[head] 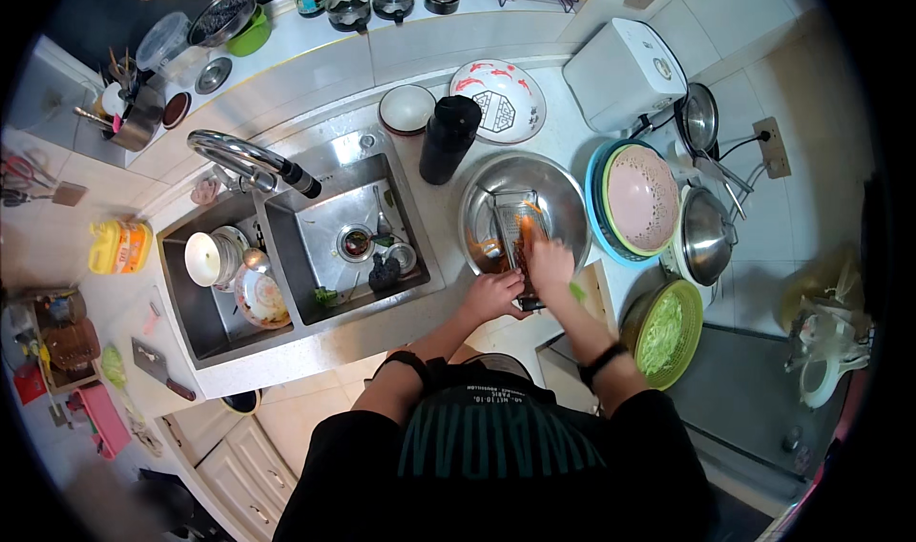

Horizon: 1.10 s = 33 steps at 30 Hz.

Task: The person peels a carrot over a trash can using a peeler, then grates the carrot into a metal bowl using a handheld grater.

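A metal grater (509, 216) leans into a wide stainless steel bowl (479, 177) on the counter. My left hand (494, 293) grips the grater's near end at the bowl's front rim. Against the grating face, my right hand (549, 261) presses a carrot (528, 227); its fingers cover much of the carrot. Orange shreds (490, 247) lie in the bowl to the left of the grater, and a strip of orange sits near its far end. How much has gathered under the grater is hidden.
Left of the bowl is a double sink (336, 220) with stacked dishes and vegetable scraps. A black bottle (449, 140) stands close behind the bowl. Nested colanders (640, 198) crowd its right side, and a green basket of shredded vegetable (662, 334) is nearer me. A cleaver (161, 367) lies far left.
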Tool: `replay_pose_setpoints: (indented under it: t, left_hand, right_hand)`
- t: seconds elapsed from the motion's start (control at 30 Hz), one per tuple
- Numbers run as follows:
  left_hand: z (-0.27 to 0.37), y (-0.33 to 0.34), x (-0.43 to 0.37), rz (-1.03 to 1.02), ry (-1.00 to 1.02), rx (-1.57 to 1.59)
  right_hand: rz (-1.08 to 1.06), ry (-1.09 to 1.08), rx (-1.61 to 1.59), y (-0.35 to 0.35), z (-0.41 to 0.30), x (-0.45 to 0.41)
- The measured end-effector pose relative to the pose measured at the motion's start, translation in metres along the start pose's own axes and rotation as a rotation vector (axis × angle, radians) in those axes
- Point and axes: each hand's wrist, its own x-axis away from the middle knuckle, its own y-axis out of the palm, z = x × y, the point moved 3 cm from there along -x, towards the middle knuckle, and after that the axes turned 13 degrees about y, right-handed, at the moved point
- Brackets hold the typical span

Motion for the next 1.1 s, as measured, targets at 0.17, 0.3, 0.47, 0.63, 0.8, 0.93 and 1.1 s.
replay_pose_setpoints:
  t: [0.17, 0.3, 0.47, 0.63, 0.8, 0.93, 1.1]
  left_hand:
    - [0.001, -0.006, -0.004, -0.114, -0.096, 0.005]
    - [0.002, -0.004, -0.005, -0.044, -0.053, 0.002]
    - [0.003, 0.000, -0.002, -0.027, -0.049, 0.044]
    - [0.004, -0.002, -0.002, -0.072, -0.076, 0.038]
    - [0.004, 0.000, -0.002, -0.052, -0.071, -0.011]
    - [0.003, 0.001, 0.000, -0.034, -0.072, -0.017]
    - [0.002, -0.002, -0.001, 0.007, -0.038, -0.005]
  right_hand:
    - [-0.287, -0.030, -0.136, -0.030, 0.004, -0.014]
    - [-0.228, -0.062, -0.406, -0.051, 0.046, 0.049]
    - [-0.967, 0.471, -1.262, -0.038, 0.090, 0.071]
    - [-1.549, 0.535, -1.706, -0.049, 0.089, 0.082]
    - [-0.426, -0.062, -1.187, -0.033, 0.084, 0.061]
    - [-0.323, -0.082, -0.140, -0.075, 0.057, 0.072]
    - [-0.358, -0.106, -0.052, -0.071, 0.042, 0.063]
